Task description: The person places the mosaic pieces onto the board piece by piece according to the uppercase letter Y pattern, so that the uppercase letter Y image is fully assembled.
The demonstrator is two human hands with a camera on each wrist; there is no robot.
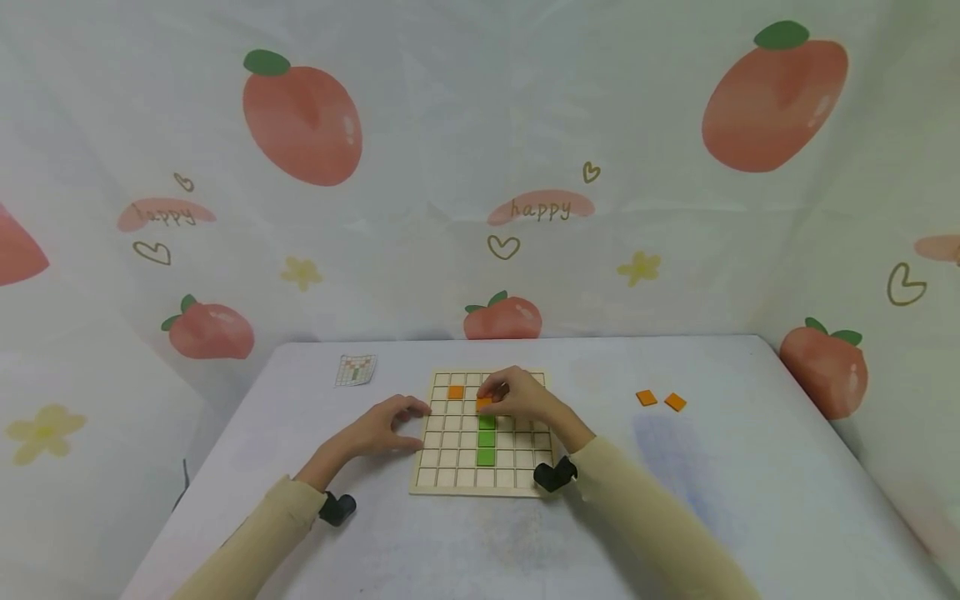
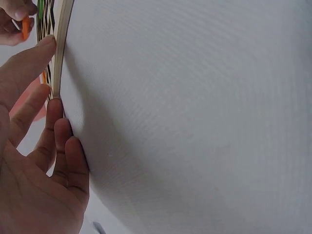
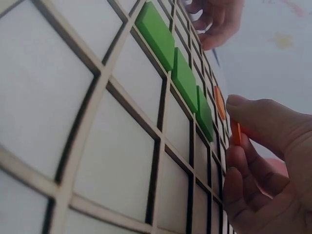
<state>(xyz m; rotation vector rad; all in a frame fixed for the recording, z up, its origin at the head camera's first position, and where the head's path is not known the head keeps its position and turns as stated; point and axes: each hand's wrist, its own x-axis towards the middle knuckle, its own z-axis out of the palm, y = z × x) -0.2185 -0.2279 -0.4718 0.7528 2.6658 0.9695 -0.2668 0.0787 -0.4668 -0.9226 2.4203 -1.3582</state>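
A wooden grid board lies flat, with three green tiles in a column and an orange tile in a cell toward its upper left. My right hand pinches another orange tile just above the green column; in the right wrist view that tile stands on edge between thumb and fingers. At the board's left edge, my left hand rests with thumb and fingers spread. The left wrist view shows its fingertips touching the board's side.
Two loose orange tiles lie on the white table right of the board. A small sheet with a printed coloured grid lies at the back left. A curtain printed with fruit hangs behind the table.
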